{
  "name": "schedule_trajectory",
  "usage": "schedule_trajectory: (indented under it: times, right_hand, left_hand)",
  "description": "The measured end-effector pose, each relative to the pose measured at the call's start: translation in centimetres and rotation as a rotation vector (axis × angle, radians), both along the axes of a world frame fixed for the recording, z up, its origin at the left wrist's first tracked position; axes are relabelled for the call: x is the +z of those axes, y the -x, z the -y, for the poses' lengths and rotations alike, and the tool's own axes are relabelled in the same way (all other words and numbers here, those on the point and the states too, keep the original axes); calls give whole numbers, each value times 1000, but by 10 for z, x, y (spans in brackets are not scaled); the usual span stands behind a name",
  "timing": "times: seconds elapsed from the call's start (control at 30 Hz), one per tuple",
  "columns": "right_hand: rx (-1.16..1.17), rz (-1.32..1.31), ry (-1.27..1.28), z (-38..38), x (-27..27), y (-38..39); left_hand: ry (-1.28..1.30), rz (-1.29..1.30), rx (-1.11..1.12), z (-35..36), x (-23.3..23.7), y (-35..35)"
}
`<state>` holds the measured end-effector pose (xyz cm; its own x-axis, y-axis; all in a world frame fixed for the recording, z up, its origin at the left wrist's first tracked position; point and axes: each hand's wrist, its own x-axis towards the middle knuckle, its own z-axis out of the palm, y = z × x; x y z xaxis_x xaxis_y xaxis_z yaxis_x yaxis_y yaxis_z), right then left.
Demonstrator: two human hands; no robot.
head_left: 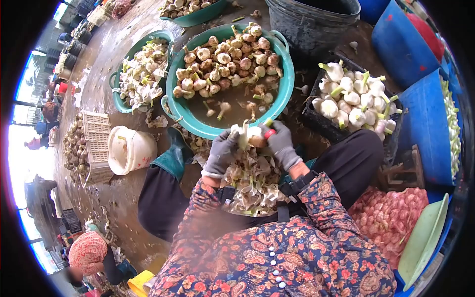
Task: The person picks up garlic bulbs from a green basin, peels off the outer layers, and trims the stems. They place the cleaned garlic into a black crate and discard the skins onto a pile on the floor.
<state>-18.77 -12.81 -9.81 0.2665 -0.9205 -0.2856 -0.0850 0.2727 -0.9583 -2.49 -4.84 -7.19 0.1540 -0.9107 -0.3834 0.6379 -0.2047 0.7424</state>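
Both my hands wear grey gloves and meet over the near rim of a large green tub (284,106). My left hand (222,152) is closed on a garlic bulb (256,137) with pale loose skin and a stem. On the bulb's other side, my right hand (283,146) is closed around a small red thing (268,134), pressed near the bulb; its kind is mostly hidden by the fingers. Brownish unpeeled garlic bulbs (225,58) fill the tub's far part. Papery garlic skins (252,183) are heaped in my lap, below the hands.
At right stands a black crate of white cleaned garlic (358,96); beyond is a black bucket (311,24). A smaller green basket of peelings (143,74) and a white bucket (129,150) stand left. A red net sack (388,218) lies near my knee. Another person (91,252) sits lower left.
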Motion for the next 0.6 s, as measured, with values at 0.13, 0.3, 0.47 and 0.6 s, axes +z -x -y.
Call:
schedule_trajectory:
  times: [0.13,0.3,0.47,0.6]
  right_hand:
    - [-122,373,-451,10,-7,6]
    - [-157,379,-524,23,-13,28]
    - [-109,558,-522,15,3,5]
    - [-80,341,-541,8,-1,-3]
  left_hand:
    - [133,318,-554,-16,33,-2]
    - [-61,632,-1086,-31,72,-4]
    - [-41,888,-352,-8,40,8]
    - [-36,625,-176,10,29,14]
